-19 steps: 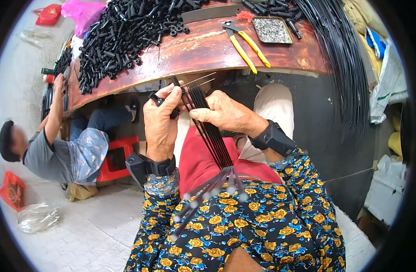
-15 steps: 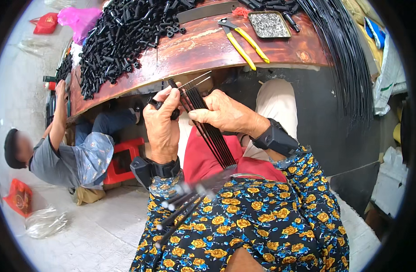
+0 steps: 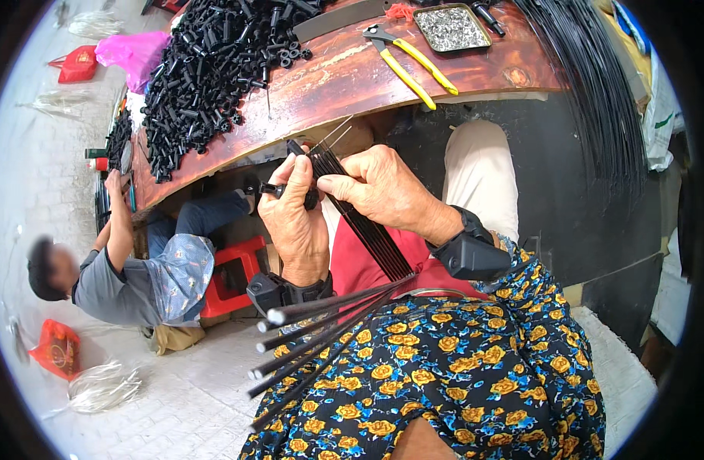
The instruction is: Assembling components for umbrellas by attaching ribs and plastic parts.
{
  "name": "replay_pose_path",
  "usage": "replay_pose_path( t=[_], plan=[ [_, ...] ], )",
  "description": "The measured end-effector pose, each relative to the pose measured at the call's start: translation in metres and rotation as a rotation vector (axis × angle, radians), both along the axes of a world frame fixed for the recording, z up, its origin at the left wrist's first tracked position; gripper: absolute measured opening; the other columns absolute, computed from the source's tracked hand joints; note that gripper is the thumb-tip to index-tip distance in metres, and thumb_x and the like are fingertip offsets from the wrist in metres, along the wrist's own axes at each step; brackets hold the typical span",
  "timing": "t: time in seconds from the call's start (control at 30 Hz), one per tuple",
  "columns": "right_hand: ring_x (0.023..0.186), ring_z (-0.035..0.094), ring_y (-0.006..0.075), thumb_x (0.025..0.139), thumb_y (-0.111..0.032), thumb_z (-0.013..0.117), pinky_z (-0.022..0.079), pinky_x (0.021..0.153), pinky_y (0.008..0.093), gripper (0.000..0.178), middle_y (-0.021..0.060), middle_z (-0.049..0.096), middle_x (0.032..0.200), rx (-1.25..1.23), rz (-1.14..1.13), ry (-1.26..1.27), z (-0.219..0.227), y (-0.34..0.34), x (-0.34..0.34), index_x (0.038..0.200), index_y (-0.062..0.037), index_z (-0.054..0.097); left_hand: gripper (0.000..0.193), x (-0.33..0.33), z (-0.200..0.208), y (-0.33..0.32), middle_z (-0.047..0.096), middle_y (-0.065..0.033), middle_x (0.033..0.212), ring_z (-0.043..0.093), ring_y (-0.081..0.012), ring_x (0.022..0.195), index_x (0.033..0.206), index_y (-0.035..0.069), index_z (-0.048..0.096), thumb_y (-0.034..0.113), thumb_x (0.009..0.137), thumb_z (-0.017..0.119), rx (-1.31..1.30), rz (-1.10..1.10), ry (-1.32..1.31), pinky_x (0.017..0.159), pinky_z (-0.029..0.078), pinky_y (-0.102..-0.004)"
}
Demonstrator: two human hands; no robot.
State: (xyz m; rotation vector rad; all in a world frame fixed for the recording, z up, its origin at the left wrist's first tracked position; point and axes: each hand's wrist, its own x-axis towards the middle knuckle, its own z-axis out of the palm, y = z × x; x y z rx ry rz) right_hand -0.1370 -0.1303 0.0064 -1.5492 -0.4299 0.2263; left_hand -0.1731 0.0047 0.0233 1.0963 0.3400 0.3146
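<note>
Glossy wooden bench (image 3: 352,77), hands (image 3: 344,203) pinching thin black rods (image 3: 367,230)

Table edge (image 3: 352,126) just above the rod bundle (image 3: 367,230) hems both hands.

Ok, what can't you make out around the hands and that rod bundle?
Head view only:
- Black rod bundle: the stretch inside the right hand is hidden.
- Small black cap: mostly covered by the left hand.
- Metal tray: contents too small to identify.
- Black wire bundle: ends cut off by the rim.
</note>
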Motion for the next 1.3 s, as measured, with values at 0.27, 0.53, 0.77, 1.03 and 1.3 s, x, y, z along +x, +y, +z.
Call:
replay_pose_path(
  t=[0.27,0.53,0.77,1.03,1.3],
  plan=[
    [0.056,0.044,0.0045,0.085,-0.023,0.068,0.039,0.049,0.0314,0.03,0.0041,0.052,0.052,0.117,0.085,0.201,-0.004,-0.005,0.0,0.072,0.0038,0.067,0.02,-0.003,0.001,-0.001,0.066,-0.0039,0.095,0.06,-0.0104,0.081,0.108,0.0,0.063,0.012,0.091,0.065,-0.1,-0.081,-0.027,0.076,0.047,-0.0258],
    [0.055,0.046,0.0005,0.087,-0.03,0.071,0.032,0.044,0.0202,0.026,-0.0057,0.059,0.068,0.339,0.333,0.564,0.004,-0.018,0.005,0.083,-0.0043,0.072,0.016,-0.008,0.002,0.002,0.066,-0.0074,0.105,0.062,-0.0198,0.098,0.106,0.003,0.063,0.013,0.095,0.057,-0.249,-0.238,-0.083,0.093,0.048,-0.0373],
    [0.05,0.042,0.0003,0.086,-0.03,0.071,0.028,0.042,0.02,0.025,-0.0073,0.055,0.064,0.275,0.328,0.51,-0.004,-0.017,0.005,0.079,-0.0057,0.072,0.021,-0.005,0.002,0.004,0.065,-0.0069,0.103,0.062,-0.0173,0.095,0.11,0.003,0.062,0.016,0.094,0.061,-0.266,-0.192,-0.035,0.09,0.049,-0.0352],
    [0.066,0.048,0.0016,0.087,-0.023,0.07,0.04,0.057,0.0223,0.024,-0.0057,0.058,0.071,0.236,0.29,0.427,0.013,-0.016,0.004,0.085,0.001,0.073,0.025,-0.004,0.006,0.0,0.065,-0.0071,0.107,0.061,-0.0181,0.1,0.116,0.002,0.058,0.013,0.094,0.06,-0.242,-0.187,-0.09,0.091,0.048,-0.0355],
    [0.041,0.044,0.0009,0.085,-0.028,0.072,0.029,0.033,0.0159,0.027,-0.0014,0.062,0.068,0.375,0.384,0.601,-0.009,-0.015,0.011,0.081,-0.0016,0.069,0.037,-0.006,-0.006,0.005,0.059,-0.0104,0.118,0.059,-0.0262,0.106,0.131,0.005,0.049,0.017,0.097,0.054,-0.295,-0.32,-0.18,0.098,0.044,-0.0436]
  ],
)
